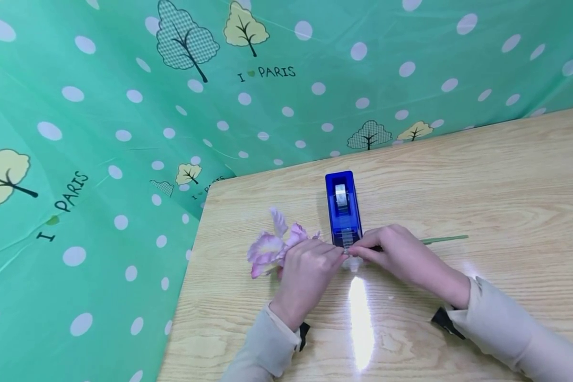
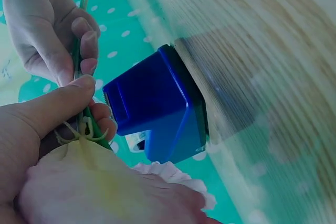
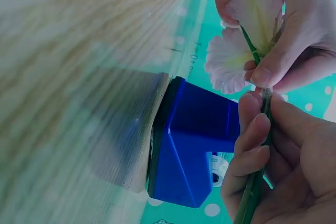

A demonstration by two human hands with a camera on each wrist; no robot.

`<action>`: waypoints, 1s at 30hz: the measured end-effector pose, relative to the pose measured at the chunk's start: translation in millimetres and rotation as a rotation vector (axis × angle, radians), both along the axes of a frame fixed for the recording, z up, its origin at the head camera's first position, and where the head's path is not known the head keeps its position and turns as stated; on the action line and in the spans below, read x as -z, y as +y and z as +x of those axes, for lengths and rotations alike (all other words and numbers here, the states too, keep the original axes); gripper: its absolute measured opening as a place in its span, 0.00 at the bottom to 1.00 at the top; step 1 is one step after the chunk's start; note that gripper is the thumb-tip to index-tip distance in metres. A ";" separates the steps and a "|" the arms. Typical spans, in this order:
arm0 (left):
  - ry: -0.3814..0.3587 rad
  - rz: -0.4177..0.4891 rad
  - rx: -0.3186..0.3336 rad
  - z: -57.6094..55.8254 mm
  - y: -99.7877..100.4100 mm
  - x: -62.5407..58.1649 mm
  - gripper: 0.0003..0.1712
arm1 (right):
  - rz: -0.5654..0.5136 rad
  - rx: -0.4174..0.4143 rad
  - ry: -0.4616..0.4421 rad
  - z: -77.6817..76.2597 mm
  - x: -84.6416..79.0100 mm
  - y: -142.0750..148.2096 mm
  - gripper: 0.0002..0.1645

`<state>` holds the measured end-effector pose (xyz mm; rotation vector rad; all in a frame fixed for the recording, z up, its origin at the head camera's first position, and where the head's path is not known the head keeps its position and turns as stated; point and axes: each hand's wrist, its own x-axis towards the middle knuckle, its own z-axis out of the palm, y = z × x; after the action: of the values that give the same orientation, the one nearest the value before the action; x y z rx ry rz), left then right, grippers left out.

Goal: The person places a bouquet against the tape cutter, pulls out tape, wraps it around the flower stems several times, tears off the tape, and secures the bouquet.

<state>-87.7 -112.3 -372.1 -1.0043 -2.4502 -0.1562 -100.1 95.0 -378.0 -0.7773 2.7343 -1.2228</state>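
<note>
Both hands meet just in front of a blue tape dispenser. A pale purple artificial flower points left, its green stem running out past the right hand. My left hand grips the stem close below the bloom, thumb against fingers, as the left wrist view shows. Right beside it, my right hand pinches the stem with thumb and curled fingers. A small shiny band of clear tape shows on the stem between the two hands in the right wrist view.
The dispenser stands on a light wood table and carries a roll of tape. A green dotted cloth hangs behind the table and along its left side. A bright light reflection lies on the tabletop before the hands.
</note>
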 end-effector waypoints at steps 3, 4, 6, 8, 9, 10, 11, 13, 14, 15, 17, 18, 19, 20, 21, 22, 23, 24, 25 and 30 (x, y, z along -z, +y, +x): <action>0.006 0.018 0.002 0.2 -0.6 0.4 0.04 | -0.001 -0.002 0.015 1.0 0.3 -0.7 0.07; 0.008 0.018 0.002 0.4 -0.6 0.2 0.04 | 0.001 -0.002 0.020 1.2 0.2 -1.0 0.07; 0.012 0.018 0.002 1.0 -0.6 -0.2 0.04 | 0.006 -0.002 0.031 1.9 -0.2 -1.6 0.06; 0.018 0.014 -0.001 1.9 -0.7 -0.2 0.05 | 0.013 -0.004 0.038 2.7 -0.8 -2.0 0.06; 0.020 0.014 -0.001 2.5 -0.7 -0.4 0.05 | 0.015 -0.006 0.040 3.1 -1.0 -2.2 0.06; 0.021 0.015 -0.001 3.0 -0.7 -0.5 0.05 | 0.016 -0.008 0.041 3.5 -1.2 -2.4 0.05; 0.021 0.016 -0.003 3.5 -0.8 -0.5 0.05 | 0.016 -0.010 0.040 3.8 -1.3 -2.5 0.05; 0.024 0.018 -0.006 4.3 -1.0 -0.5 0.05 | 0.008 -0.013 0.031 4.3 -1.3 -2.8 0.05; 0.025 0.017 -0.007 4.5 -1.1 -0.6 0.05 | 0.003 -0.016 0.027 4.3 -1.2 -3.1 0.05; 0.029 0.012 -0.009 4.8 -1.1 -0.9 0.05 | 0.000 -0.018 0.024 4.2 -0.9 -3.3 0.05; 0.038 -0.001 -0.011 4.6 -1.1 -0.8 0.04 | -0.005 -0.016 0.001 3.7 -0.8 -3.7 0.07; 0.044 -0.007 -0.010 4.5 -0.9 -0.8 0.04 | 0.000 -0.009 -0.019 3.4 -0.9 -3.8 0.09; 0.049 -0.014 -0.009 4.2 -0.7 -0.8 0.04 | 0.012 -0.005 -0.039 3.1 -1.2 -3.7 0.13; 0.055 -0.019 -0.007 4.0 -0.4 -1.0 0.03 | 0.026 -0.001 -0.060 2.9 -1.4 -3.6 0.16; 0.061 -0.022 -0.005 3.7 -0.1 -1.1 0.03 | 0.040 0.000 -0.083 2.7 -1.6 -3.5 0.18; 0.065 -0.022 -0.002 3.3 0.2 -0.8 0.02 | 0.052 -0.003 -0.105 2.5 -1.9 -3.5 0.20; 0.071 -0.022 -0.001 3.0 0.6 -1.0 0.02 | 0.064 -0.008 -0.121 2.3 -2.1 -3.6 0.22; 0.076 -0.019 0.001 2.7 0.8 -0.9 0.02 | 0.071 -0.015 -0.131 2.2 -2.1 -3.6 0.22; 0.080 -0.018 0.002 2.4 1.1 -0.8 0.02 | 0.070 -0.025 -0.133 1.9 -2.0 -3.6 0.22; 0.073 -0.013 -0.008 2.2 1.7 -0.5 0.03 | 0.022 -0.049 -0.114 0.2 -0.7 -2.6 0.19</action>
<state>-85.5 -110.6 -371.6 -0.9883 -2.3916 -0.1000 -99.9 92.4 -377.3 -0.7427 2.6178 -1.1865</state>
